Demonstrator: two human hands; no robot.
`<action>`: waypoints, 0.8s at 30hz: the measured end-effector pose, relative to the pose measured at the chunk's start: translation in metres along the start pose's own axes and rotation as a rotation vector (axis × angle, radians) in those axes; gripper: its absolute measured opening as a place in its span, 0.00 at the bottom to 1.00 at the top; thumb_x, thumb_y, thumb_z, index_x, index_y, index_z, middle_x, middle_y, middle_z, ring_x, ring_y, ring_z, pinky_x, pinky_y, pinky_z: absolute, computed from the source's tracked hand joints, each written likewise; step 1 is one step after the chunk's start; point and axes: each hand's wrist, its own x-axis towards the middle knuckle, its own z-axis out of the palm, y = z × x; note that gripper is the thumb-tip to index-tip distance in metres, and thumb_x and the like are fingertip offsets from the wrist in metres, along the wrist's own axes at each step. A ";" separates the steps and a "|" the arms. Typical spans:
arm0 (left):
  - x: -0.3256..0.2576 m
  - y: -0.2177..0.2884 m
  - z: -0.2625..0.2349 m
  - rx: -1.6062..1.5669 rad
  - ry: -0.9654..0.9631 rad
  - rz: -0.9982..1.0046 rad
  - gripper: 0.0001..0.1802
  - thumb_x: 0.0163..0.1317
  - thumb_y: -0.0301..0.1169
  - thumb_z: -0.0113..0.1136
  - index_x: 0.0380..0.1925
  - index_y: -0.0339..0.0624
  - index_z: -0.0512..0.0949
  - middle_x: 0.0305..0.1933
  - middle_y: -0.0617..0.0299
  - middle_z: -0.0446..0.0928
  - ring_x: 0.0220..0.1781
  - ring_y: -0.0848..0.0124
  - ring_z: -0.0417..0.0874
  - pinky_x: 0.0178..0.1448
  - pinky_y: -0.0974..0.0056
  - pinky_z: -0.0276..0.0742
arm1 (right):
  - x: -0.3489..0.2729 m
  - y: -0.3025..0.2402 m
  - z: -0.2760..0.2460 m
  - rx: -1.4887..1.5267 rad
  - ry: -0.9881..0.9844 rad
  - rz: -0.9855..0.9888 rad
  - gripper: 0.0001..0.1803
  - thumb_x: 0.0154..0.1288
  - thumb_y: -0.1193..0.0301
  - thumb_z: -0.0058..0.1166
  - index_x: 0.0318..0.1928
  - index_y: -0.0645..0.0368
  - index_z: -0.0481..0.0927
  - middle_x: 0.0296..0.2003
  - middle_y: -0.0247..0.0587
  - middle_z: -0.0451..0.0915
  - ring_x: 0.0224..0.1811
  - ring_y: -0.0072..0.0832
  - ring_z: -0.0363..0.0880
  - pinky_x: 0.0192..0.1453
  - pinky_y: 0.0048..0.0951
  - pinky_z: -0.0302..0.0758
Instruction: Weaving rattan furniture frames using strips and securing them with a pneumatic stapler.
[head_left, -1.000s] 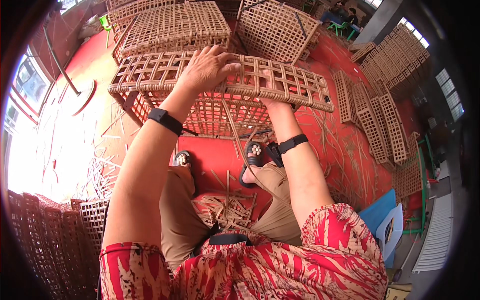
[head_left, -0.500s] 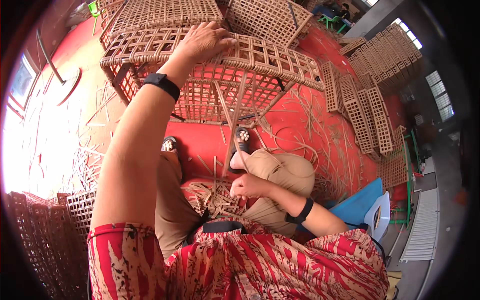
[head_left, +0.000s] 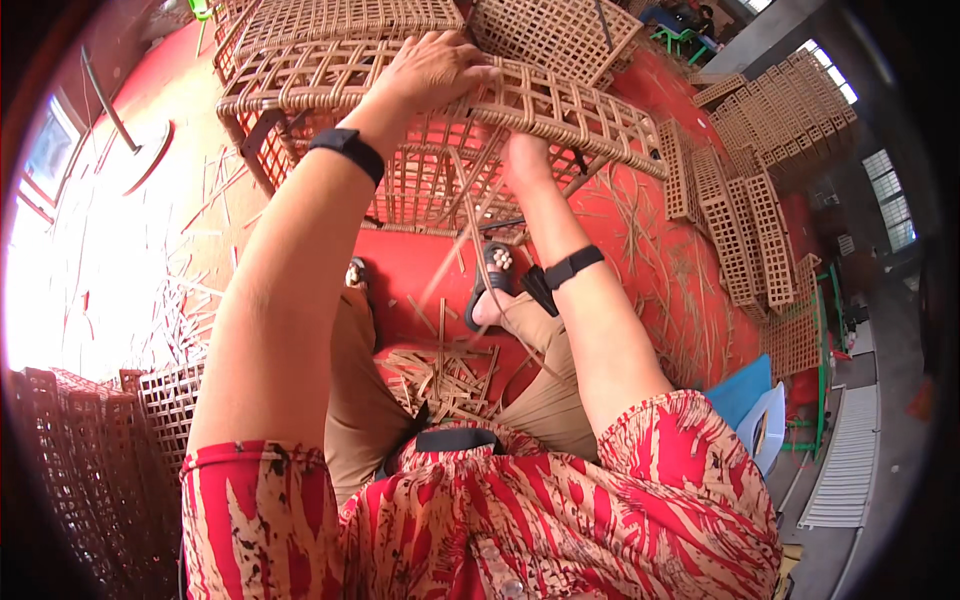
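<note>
A woven rattan basket (head_left: 320,78) stands in front of me, with a lattice top panel and open lattice sides on a dark frame. On its top lies my left hand (head_left: 436,72), fingers bent over the lattice strips and thumb pointing right. My right hand (head_left: 525,158) reaches up under the panel's near edge, just right of the left one; the panel hides its fingers. Loose rattan strips (head_left: 465,205) hang from the basket beside my right wrist, partly blurred. Each wrist wears a black band.
Cut rattan pieces (head_left: 440,375) lie in a pile on the red floor between my feet. More woven baskets (head_left: 730,225) are stacked at right, and others (head_left: 95,450) at lower left. A blue plastic sheet-like thing (head_left: 738,390) is at my right. A round-based pole (head_left: 105,100) stands far left.
My right hand has risen from near my lap to beneath the basket's top panel. The left stays on top. The hanging strips have shifted, and the whole view has moved slightly.
</note>
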 end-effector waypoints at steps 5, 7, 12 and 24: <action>-0.007 0.002 0.011 0.072 0.074 0.269 0.39 0.61 0.70 0.48 0.56 0.52 0.78 0.53 0.55 0.75 0.61 0.55 0.73 0.64 0.49 0.66 | -0.017 -0.005 -0.025 0.049 -0.037 0.119 0.04 0.74 0.68 0.48 0.42 0.52 0.75 0.23 0.25 0.67 0.18 0.13 0.59 0.18 0.16 0.55; 0.007 -0.009 0.012 0.099 0.035 0.287 0.41 0.60 0.71 0.48 0.57 0.51 0.78 0.53 0.54 0.75 0.61 0.55 0.73 0.64 0.49 0.66 | -0.043 -0.031 -0.026 -0.030 -0.059 0.209 0.08 0.75 0.70 0.46 0.48 0.57 0.76 0.23 0.23 0.66 0.17 0.11 0.58 0.18 0.16 0.55; 0.018 -0.038 0.018 0.097 -0.155 0.099 0.46 0.51 0.75 0.53 0.56 0.50 0.79 0.56 0.52 0.74 0.63 0.54 0.73 0.68 0.49 0.65 | -0.208 -0.099 -0.049 -0.239 -0.131 0.370 0.14 0.77 0.65 0.46 0.52 0.63 0.75 0.19 0.22 0.62 0.15 0.11 0.55 0.18 0.17 0.52; 0.056 -0.048 0.042 0.013 -0.171 0.068 0.50 0.45 0.78 0.56 0.56 0.51 0.80 0.53 0.51 0.75 0.61 0.51 0.75 0.66 0.47 0.69 | -0.597 -0.009 -0.333 -1.441 -0.063 1.137 0.12 0.72 0.71 0.46 0.50 0.63 0.76 0.29 0.44 0.78 0.31 0.35 0.80 0.34 0.37 0.75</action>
